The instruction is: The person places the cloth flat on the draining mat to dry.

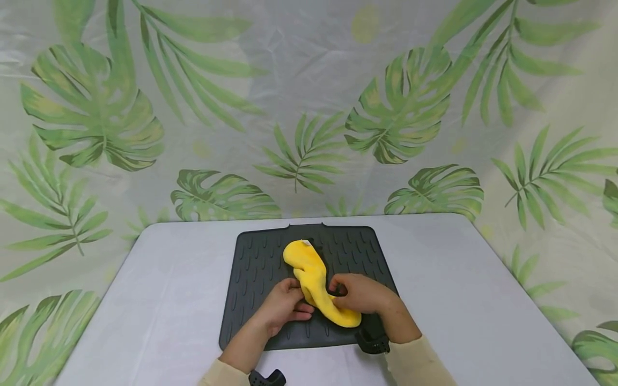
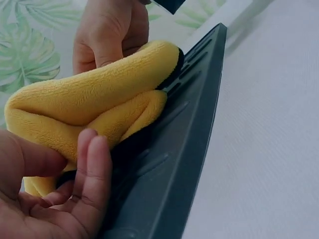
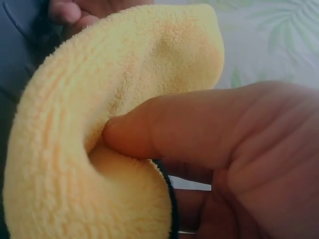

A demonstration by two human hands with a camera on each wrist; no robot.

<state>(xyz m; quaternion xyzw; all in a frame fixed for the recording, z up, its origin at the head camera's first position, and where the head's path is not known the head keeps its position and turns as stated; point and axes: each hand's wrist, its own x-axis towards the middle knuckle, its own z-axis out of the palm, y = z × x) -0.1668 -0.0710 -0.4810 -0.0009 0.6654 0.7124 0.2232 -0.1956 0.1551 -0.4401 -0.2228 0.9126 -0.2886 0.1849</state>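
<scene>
Though bunched, cloth [image 1: 316, 281] (yellow) between fingers [image 1: 338, 303]

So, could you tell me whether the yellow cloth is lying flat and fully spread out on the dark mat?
No, the yellow cloth is bunched into a long roll on the dark mat, gripped by the left hand and right hand.
</scene>
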